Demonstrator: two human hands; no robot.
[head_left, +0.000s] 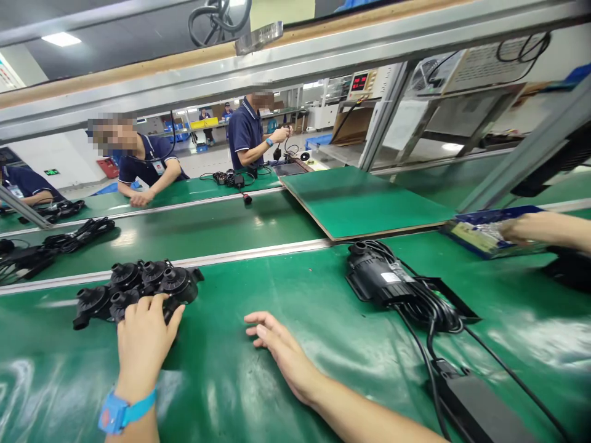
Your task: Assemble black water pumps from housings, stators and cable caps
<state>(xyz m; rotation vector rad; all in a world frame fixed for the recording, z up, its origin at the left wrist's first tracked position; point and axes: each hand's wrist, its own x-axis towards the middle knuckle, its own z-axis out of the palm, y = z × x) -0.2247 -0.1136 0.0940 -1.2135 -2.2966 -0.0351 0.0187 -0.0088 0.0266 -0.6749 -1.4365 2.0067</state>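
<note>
A cluster of several black pump housings (178,284) with round spouts stands on the green work mat at the left. My left hand (145,329), with a blue wrist strap, reaches over the near side of the cluster, its fingers curled round one housing that is mostly hidden beneath the palm. To the right of it, my right hand (277,344) hovers over bare mat, its fingers loosely bent and apart, with nothing in them. Farther right lies a black pump (381,277) with a white label and a coiled black cable (434,304).
A black power adapter (480,400) lies at front right. Behind, a green board (364,200) bridges the line. At right, another person's hand (519,227) reaches into a blue-edged bin (475,237). Black cables (78,237) lie far left. Co-workers (249,132) stand across the line.
</note>
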